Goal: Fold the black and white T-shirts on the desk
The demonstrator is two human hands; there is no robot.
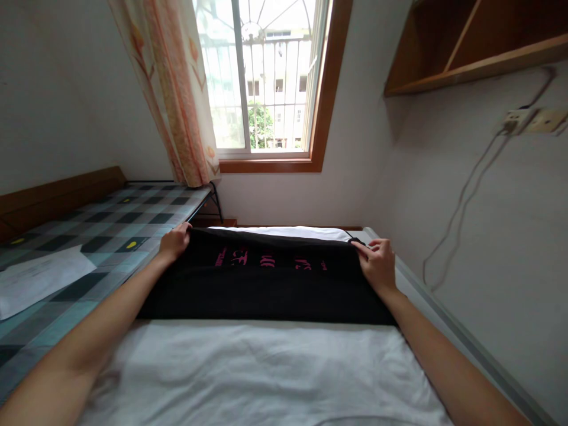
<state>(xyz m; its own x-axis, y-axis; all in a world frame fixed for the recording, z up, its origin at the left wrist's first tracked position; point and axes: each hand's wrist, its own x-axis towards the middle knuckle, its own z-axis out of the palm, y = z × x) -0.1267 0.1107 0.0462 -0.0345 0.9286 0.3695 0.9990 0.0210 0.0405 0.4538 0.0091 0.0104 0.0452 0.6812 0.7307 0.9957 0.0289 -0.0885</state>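
Note:
A black cloth with pink lettering lies stretched across a white sheet in front of me. It is folded, so its full shape does not show. My left hand is closed on its far left corner. At the far right corner my right hand pinches the edge between thumb and fingers. A small dark cord or gathered bit of fabric shows beside the right fingertips. The white sheet is wrinkled under and in front of the cloth.
On the left stands a bed with a checked cover and a white paper sheet. A curtain hangs by the barred window. A wooden shelf and a socket with a cable are on the right wall.

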